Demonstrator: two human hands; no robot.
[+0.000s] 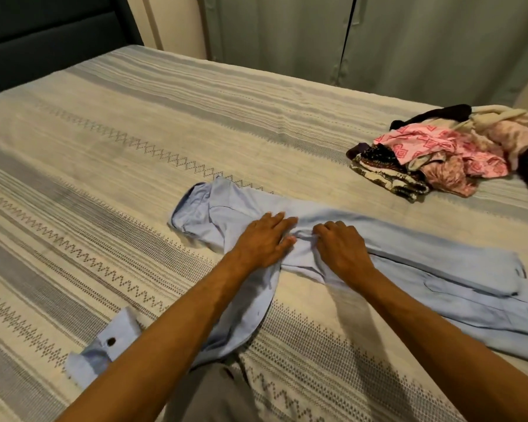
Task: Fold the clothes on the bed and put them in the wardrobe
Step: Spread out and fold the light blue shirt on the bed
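A light blue long-sleeved shirt (409, 257) lies across the bed (134, 147), collar to the left, body stretching right. One sleeve trails toward me, its cuff (104, 348) with a dark button near the bed's front left. My left hand (261, 239) lies flat on the shirt with straight fingers, just right of the collar. My right hand (342, 249) sits beside it, fingers curled and pinching a fold of the blue cloth. A heap of unfolded clothes (448, 153), pink, cream and dark patterned, is piled at the right side of the bed.
The bed carries a cream and grey striped cover. A dark headboard (43, 35) stands at the back left. Pale green wardrobe doors (378, 35) rise behind the far edge of the bed.
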